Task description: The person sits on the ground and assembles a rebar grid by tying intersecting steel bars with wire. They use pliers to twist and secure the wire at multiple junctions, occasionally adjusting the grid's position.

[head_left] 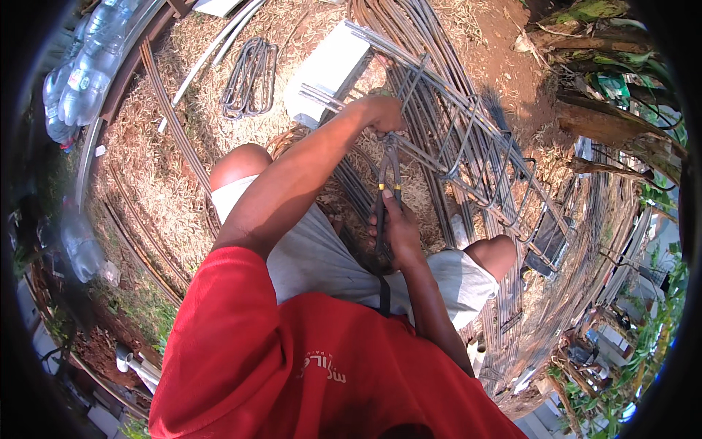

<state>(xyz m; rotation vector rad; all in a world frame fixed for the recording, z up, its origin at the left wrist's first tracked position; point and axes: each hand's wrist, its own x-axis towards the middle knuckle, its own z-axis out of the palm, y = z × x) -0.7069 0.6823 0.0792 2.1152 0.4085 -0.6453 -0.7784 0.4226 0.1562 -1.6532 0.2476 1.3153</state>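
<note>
A long cage of steel rebar [468,139], with square stirrups along its bars, slants from the upper middle down to the right. My left hand [383,114] is closed at a near corner of the cage, its fingertips partly hidden against the bars. In my right hand [401,233] are steel nippers [388,170] with dark handles and yellow bands. Their jaws point up to the bar just below my left hand. Whether the jaws grip a wire there is too small to tell.
A white block [333,69] stands under the cage's far end. Bundled loose rods [420,33] run beneath it. Several bent stirrups [250,79] lie on the straw-covered ground. Clear plastic bottles [91,69] are at the far left, and cut trunks [614,121] stand at the right.
</note>
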